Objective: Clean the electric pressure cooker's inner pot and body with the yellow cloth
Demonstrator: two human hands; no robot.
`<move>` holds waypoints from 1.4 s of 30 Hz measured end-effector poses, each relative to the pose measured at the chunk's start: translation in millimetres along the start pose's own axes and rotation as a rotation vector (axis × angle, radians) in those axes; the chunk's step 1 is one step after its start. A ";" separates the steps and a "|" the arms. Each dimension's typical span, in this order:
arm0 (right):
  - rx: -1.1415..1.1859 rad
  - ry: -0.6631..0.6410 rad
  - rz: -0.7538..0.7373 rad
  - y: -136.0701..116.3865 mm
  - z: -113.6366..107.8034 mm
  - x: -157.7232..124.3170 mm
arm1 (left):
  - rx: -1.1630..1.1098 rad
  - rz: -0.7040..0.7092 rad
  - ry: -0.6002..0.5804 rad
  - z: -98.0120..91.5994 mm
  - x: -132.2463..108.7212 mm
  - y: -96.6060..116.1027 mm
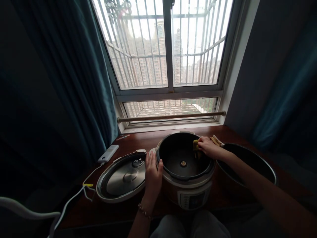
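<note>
Round white electric cooker [173, 185], one, near front edge of red-brown wooden table [142, 140]. Our right hand [209, 147] pinches one yellow cloth [195, 146] inside; our left hand [152, 169] spreads at left rim. One round steel-lined lid [127, 178], one round black pot [255, 158] crowd sides; wood shows behind.

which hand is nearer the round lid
Left: the left hand is right beside the lid; the right hand is farther off, across the open cooker.

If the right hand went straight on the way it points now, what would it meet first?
With the yellow cloth or sponge leading, the right hand would probably meet the far inner wall of the cooker; depth is unclear.
</note>
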State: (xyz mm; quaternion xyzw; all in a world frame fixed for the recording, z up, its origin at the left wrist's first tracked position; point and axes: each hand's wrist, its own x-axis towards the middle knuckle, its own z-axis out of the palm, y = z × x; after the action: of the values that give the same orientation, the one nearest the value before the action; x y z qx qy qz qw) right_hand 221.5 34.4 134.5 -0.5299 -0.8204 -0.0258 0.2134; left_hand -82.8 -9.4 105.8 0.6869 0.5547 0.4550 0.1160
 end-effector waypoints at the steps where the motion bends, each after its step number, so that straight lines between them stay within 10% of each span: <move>1: 0.021 -0.021 -0.020 3.2 0.6 8.2 | -0.012 -0.003 0.005 0.3 -0.1 -0.3; 20: 0.347 -0.201 -0.077 12.5 10.3 96.4 | -0.016 0.004 0.014 0.6 -2.1 3.0; 32: 0.289 -0.073 0.101 13.6 -8.3 20.7 | 0.053 0.034 0.027 2.4 -3.2 -0.1; 42: 0.245 0.056 0.230 -72.2 -24.5 -58.2 | 0.024 0.027 0.034 2.6 -3.5 0.9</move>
State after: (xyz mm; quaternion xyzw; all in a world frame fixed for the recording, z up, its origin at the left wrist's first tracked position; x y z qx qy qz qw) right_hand 186.1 -53.8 148.0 -0.5892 -0.7452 0.0843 0.3006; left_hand -80.2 -11.9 103.2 0.6880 0.5527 0.4613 0.0919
